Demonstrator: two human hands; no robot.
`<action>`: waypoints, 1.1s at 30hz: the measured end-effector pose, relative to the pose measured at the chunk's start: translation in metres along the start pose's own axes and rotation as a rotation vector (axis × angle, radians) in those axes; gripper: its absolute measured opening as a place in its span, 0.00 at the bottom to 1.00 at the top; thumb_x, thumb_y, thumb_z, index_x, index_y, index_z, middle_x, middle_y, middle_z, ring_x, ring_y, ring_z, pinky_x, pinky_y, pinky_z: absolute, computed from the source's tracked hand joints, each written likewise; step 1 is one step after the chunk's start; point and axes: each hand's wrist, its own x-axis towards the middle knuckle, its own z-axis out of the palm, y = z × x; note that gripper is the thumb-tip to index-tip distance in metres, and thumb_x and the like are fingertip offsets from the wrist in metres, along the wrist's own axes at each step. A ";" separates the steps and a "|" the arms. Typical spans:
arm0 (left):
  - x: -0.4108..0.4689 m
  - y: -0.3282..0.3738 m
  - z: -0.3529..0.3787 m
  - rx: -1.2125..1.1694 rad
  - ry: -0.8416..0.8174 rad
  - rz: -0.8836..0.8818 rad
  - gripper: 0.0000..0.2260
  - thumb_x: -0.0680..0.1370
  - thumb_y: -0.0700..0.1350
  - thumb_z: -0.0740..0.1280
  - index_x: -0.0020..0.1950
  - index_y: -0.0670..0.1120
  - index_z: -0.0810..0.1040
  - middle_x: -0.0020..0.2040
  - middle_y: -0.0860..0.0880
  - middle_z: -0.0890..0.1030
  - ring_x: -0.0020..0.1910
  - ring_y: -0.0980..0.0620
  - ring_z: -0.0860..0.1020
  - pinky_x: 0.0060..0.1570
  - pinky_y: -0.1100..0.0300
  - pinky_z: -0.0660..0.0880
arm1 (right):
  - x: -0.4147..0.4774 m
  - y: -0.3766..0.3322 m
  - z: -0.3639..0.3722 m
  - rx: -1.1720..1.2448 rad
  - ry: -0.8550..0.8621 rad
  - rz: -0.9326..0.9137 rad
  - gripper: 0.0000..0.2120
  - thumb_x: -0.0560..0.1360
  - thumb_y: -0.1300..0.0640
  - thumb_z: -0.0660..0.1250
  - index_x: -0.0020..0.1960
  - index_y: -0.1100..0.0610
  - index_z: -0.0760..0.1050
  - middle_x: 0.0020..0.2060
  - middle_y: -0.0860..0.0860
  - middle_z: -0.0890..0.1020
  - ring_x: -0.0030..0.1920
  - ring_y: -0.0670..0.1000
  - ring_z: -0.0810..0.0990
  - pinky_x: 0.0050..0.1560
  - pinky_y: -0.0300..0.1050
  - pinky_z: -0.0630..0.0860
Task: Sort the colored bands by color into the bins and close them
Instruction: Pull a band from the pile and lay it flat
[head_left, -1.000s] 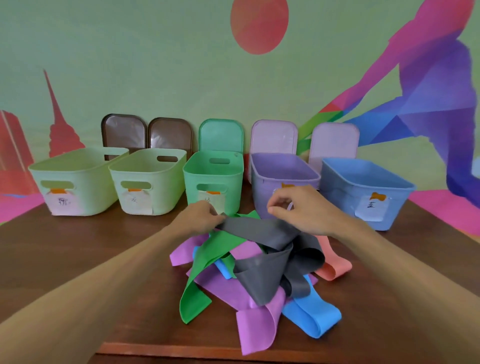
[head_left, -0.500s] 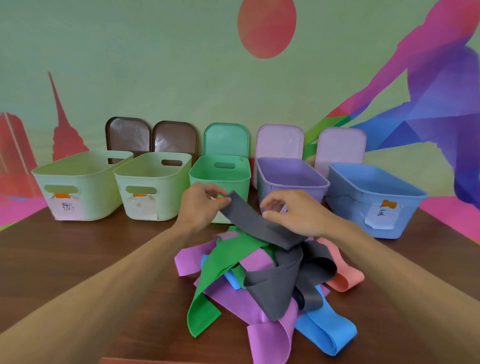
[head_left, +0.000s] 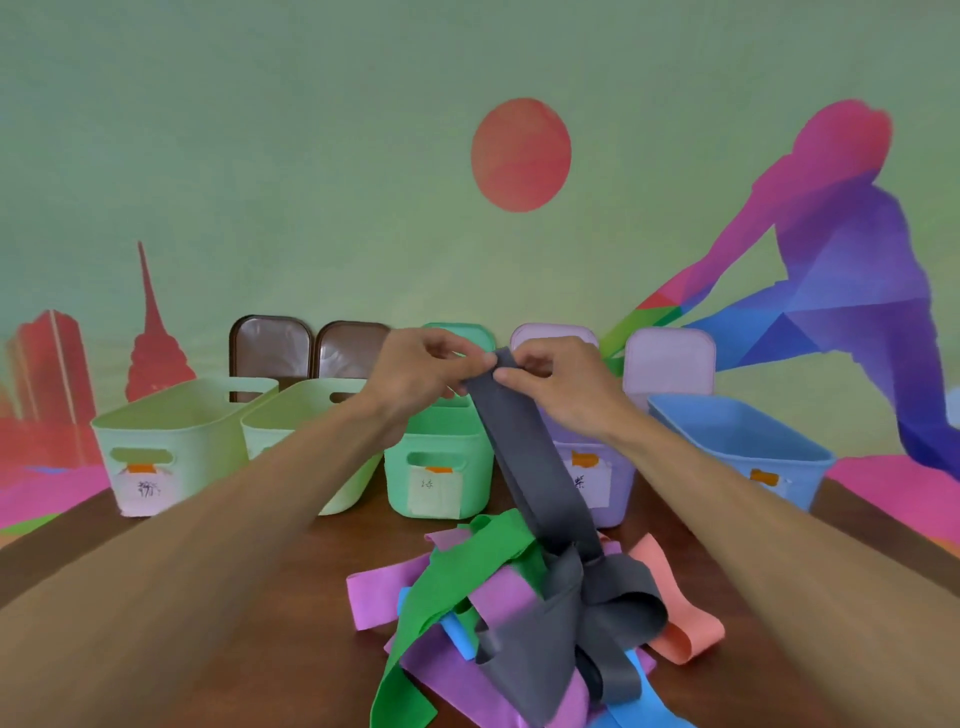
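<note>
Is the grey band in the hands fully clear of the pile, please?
No: left hand and right hand pinch the grey band, but its lower part lies in the pile.

Colours: grey band (head_left: 535, 467), green band (head_left: 467, 571), purple band (head_left: 506, 603), blue band (head_left: 460, 634), salmon band (head_left: 680, 618). Dark brown tabletop (head_left: 379, 545). Far edge: two pale green bins (head_left: 208, 467), mint bin (head_left: 441, 441), lilac bin (head_left: 623, 493), blue bin (head_left: 737, 441); white labels (head_left: 436, 488), orange tape (head_left: 140, 467). Behind: brown lids (head_left: 270, 345).

Five bins (head_left: 400, 491), five lids (head_left: 270, 351) — bands (head_left: 467, 561) tangled, perhaps six or seven.
</note>
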 end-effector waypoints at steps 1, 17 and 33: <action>0.000 0.001 0.003 -0.037 0.021 -0.006 0.08 0.70 0.46 0.75 0.43 0.44 0.82 0.34 0.48 0.80 0.30 0.55 0.75 0.33 0.65 0.72 | 0.002 0.000 -0.004 0.020 0.023 0.005 0.17 0.73 0.55 0.71 0.29 0.48 0.70 0.24 0.44 0.72 0.28 0.42 0.70 0.32 0.35 0.64; -0.009 0.003 0.062 -0.040 -0.243 -0.131 0.12 0.80 0.45 0.63 0.62 0.44 0.72 0.52 0.52 0.78 0.47 0.59 0.76 0.42 0.68 0.70 | 0.033 -0.030 -0.051 0.347 0.477 0.079 0.06 0.70 0.57 0.75 0.36 0.57 0.81 0.25 0.42 0.76 0.27 0.42 0.70 0.37 0.40 0.70; -0.049 -0.010 -0.045 0.229 -0.125 -0.059 0.17 0.81 0.53 0.59 0.50 0.40 0.78 0.44 0.41 0.82 0.40 0.50 0.76 0.42 0.58 0.69 | 0.037 -0.077 -0.012 0.632 0.467 0.252 0.11 0.73 0.64 0.70 0.33 0.56 0.76 0.20 0.46 0.77 0.25 0.48 0.77 0.43 0.48 0.80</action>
